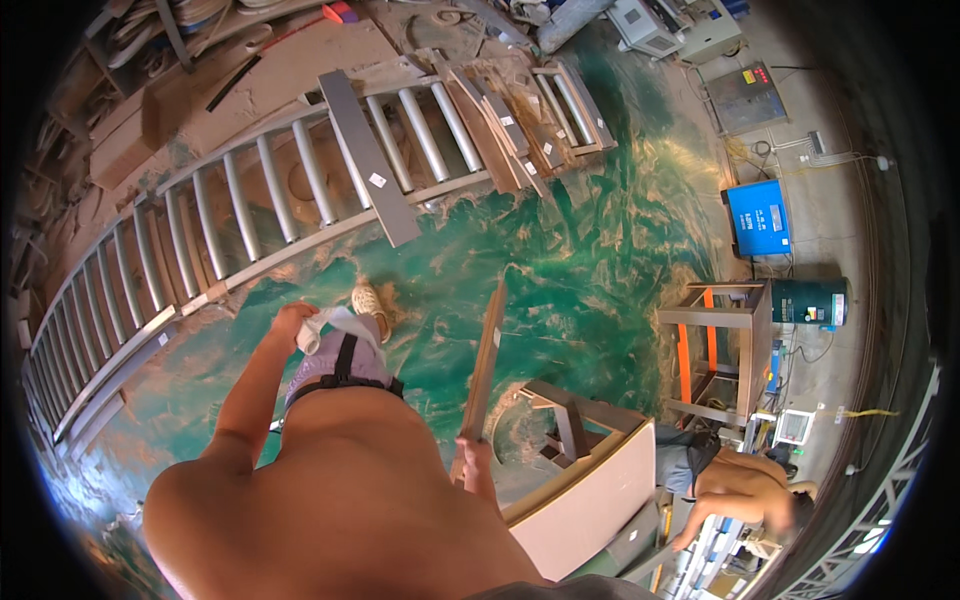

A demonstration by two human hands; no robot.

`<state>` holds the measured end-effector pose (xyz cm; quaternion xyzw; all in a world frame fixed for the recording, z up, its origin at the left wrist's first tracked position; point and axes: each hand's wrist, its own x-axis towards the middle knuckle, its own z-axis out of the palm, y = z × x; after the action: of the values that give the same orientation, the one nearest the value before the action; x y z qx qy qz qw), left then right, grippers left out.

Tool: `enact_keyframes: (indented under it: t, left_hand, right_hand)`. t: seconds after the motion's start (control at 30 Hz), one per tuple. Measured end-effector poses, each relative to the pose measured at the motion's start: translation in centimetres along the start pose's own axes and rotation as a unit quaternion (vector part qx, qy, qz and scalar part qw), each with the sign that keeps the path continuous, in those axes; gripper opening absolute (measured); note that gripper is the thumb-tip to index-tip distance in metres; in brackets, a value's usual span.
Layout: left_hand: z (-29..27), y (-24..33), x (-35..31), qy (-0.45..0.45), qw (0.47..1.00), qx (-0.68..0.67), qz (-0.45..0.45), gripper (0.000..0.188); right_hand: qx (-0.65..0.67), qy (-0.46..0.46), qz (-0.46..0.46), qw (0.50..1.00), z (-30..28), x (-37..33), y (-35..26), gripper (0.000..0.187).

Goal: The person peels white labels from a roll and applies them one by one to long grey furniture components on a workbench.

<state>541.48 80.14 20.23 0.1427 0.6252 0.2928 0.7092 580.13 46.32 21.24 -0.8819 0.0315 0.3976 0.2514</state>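
The right hand [474, 452] is clenched on a long wooden strip [485, 363] standing over the green floor [590, 290] between the roller conveyor [250, 210] and a pale bench [590, 500], while the left hand [292, 322] grips a white cloth [325, 328].

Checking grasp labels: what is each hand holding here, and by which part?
The right hand grips a long narrow wooden board at its near end. The left hand is at a white cloth by the hip; its grip cannot be told.

Open green floor [560, 290] between roller conveyor [250, 200] and metal stand [720, 350].
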Motion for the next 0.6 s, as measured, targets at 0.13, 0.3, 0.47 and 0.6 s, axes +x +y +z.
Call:
enact_keyframes:
  t: [0.13,0.3,0.47,0.6]
  left_hand:
    - [6.9,2.0,7.6,0.011,1.0,0.022,0.018,0.014]
    - [16.6,9.9,11.1,0.014,0.94,0.303,0.153,0.013]
    - [21.3,6.7,15.8,0.078,0.988,0.123,0.059,0.018]
    - [24.3,0.2,16.3,0.181,0.955,0.228,0.064,0.018]
  right_hand:
    - [-0.001,-0.029,-0.034,0.999,-1.5,8.4,-14.2,0.041]
    - [-0.171,0.052,-0.179,0.968,-3.2,19.0,-30.7,0.05]
    - [-0.281,0.037,-0.283,0.916,-3.5,31.3,-51.2,0.051]
    - [-0.341,-0.011,-0.294,0.893,1.2,43.7,-67.3,0.057]
